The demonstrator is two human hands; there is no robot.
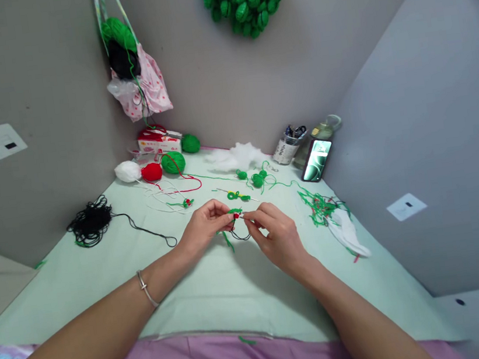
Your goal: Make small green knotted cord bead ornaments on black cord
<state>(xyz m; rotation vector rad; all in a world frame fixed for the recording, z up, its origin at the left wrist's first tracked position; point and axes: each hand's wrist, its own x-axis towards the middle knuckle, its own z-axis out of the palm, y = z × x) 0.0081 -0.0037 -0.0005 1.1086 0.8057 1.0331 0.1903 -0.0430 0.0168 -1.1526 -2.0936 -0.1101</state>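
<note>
My left hand (205,226) pinches a small crochet piece (236,216) of green and red yarn between thumb and fingers. My right hand (275,233) is closed in a pinch right beside it; what its fingertips hold is too small to make out. A loop of black yarn (242,238) hangs below the piece, between the hands. Just beyond them lies a yellow-and-green item with a thin metal shaft (241,195). Farther left rests another small green and red piece (187,202), and green yarn pieces (257,179) lie behind.
Black yarn (91,221) is heaped at left. White (128,172), red (151,172) and green balls (173,163) sit at the back, near a box (159,142). White stuffing (239,157), a pen cup (286,148), a phone (317,160) and tangled green yarn (320,207) stand or lie rightward.
</note>
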